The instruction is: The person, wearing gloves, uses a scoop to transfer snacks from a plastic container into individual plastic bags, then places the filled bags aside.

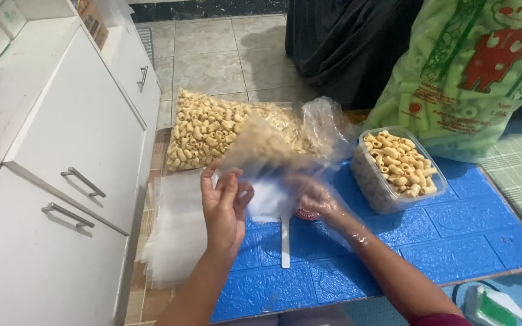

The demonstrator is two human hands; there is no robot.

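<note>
Snack bagging on the blue board

Big green printed sack (466, 72) sits at the far right corner, the open bag of macaroni snacks (212, 130) at the far left, a clear tub (394, 169) of them between. Mid-board, my left hand (223, 208) pinches a small clear plastic bag (267, 163) with fingers half curled, while the right hand (321, 202) is inside it, fingers spread.

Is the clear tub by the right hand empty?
No, the clear tub is heaped with macaroni-shaped snacks.
</note>
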